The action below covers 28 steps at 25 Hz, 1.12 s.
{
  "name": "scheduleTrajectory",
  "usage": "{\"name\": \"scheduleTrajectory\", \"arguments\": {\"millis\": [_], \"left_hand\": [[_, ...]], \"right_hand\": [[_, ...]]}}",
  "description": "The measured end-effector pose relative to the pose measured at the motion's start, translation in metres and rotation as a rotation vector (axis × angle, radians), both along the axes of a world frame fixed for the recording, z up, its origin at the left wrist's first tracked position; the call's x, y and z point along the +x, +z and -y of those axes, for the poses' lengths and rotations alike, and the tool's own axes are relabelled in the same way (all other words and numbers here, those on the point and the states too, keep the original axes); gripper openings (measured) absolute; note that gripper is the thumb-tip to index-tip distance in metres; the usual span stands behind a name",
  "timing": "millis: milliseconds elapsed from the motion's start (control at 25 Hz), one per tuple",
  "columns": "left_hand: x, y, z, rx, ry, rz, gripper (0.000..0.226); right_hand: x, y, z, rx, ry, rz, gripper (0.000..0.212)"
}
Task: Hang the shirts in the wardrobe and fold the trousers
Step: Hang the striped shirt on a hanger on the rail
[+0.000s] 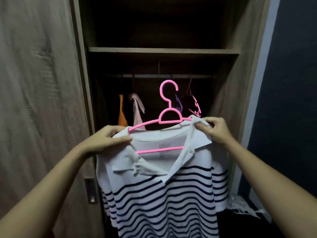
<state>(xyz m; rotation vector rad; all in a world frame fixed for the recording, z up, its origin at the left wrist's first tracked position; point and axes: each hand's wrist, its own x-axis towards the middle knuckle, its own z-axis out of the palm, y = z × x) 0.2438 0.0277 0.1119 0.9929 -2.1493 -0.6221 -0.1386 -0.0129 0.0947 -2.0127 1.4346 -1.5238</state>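
Before open wardrobe (pixel 163 49), below rail (pixel 154 76): striped polo shirt (pixel 163 194) on pink hanger (pixel 169 104), not yet hung. Left hand (pixel 109 136) pinches shirt shoulder at hanger end; right hand (pixel 214 129) pinches collar. Risks: left shoulder slipping off exposed hanger end; hook snagging neighbouring hangers (pixel 195 107).

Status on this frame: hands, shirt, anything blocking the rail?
Left hand grips striped shirt at shoulder, right hand pinches collar. Shirt on pink hanger, hook below rail, not hung. Hung clothes left, spare hangers right; gap between.
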Motion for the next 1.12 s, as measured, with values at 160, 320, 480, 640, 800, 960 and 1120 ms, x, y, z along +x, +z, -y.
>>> {"name": "scheduleTrajectory", "arguments": {"millis": [160,320,480,640,800,960,1120], "left_hand": [[0.001,0.004,0.011,-0.152,0.152,0.225,0.073],[0.001,0.011,0.022,-0.221,0.166,0.266,0.062],[-0.008,0.012,0.029,-0.289,0.240,0.113,0.052],[0.004,0.018,0.034,-0.306,0.224,-0.051,0.028],[0.006,0.021,0.034,-0.471,0.280,0.082,0.015],[-0.003,0.025,0.038,-0.526,0.276,0.153,0.041],[0.003,0.018,0.043,-0.437,0.244,0.022,0.021]], "right_hand": [[0.009,0.004,0.003,0.031,0.099,-0.076,0.020],[0.017,-0.002,0.009,-0.020,0.102,-0.072,0.024],[0.030,0.006,0.009,-0.070,0.118,-0.096,0.014],[0.018,0.014,0.010,-0.086,0.090,-0.210,0.009],[0.021,0.008,0.009,-0.115,0.174,-0.173,0.020],[0.034,0.013,0.012,-0.108,0.193,-0.145,0.020],[0.032,0.019,0.017,-0.094,0.164,-0.194,0.014]]}}
